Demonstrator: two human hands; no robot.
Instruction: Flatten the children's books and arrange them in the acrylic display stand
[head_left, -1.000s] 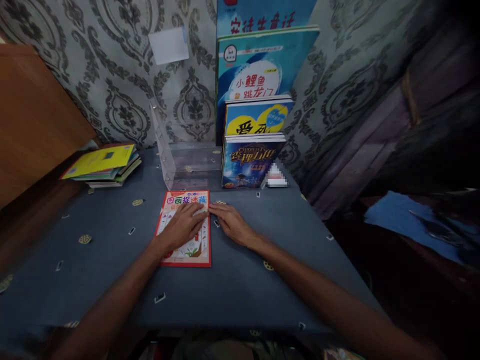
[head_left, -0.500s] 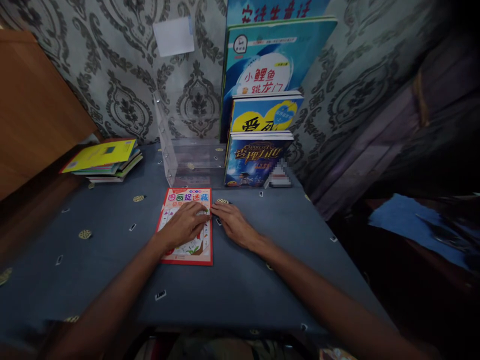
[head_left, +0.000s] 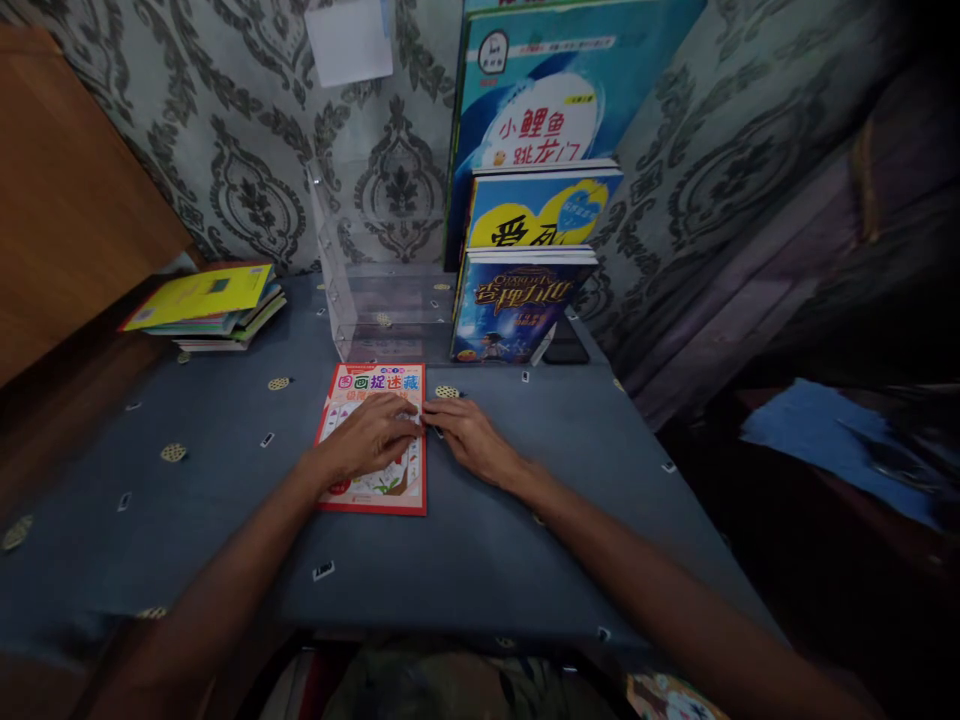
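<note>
A thin red-bordered picture book (head_left: 375, 385) lies flat on the blue-grey tablecloth (head_left: 225, 500). My left hand (head_left: 369, 440) rests palm down on its cover, fingers stretched toward the book's right edge. My right hand (head_left: 466, 436) lies flat on the cloth just right of the book, its fingertips touching that edge beside my left fingertips. Neither hand holds anything.
A clear acrylic book stand (head_left: 375, 290) stands behind the book, with several upright books (head_left: 517, 300) leaning in it to the right against the patterned wall. A stack of books (head_left: 206, 305) lies at the left. A wooden panel (head_left: 67, 200) is at far left; the table drops off at the right.
Both hands stay where they were on the book and cloth. Only the camera has tilted, so everything sits slightly lower-left to higher in view.
</note>
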